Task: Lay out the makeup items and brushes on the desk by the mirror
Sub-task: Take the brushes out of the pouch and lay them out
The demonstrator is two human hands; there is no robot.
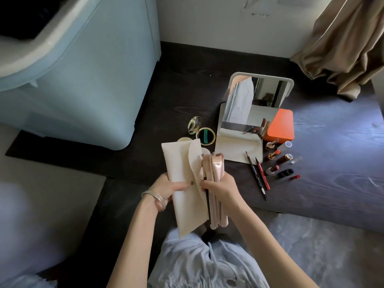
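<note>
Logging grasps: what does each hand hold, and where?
Left hand grips the cream pouch mid-length; right hand grips the pink brushes around their handles.

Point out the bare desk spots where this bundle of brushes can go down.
Bare dark desk lies left of the mirror, behind the open compact, and right of the lipsticks toward the curtain. Between mirror base and pencils is crowded. The right hand grips the brushes.

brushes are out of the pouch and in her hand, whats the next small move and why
Probably set the brushes down on the bare desk just in front of the mirror. The right hand grips the whole bundle, the left hand holds the cream pouch, and the lipsticks and pencils already lie beside the mirror.
</note>
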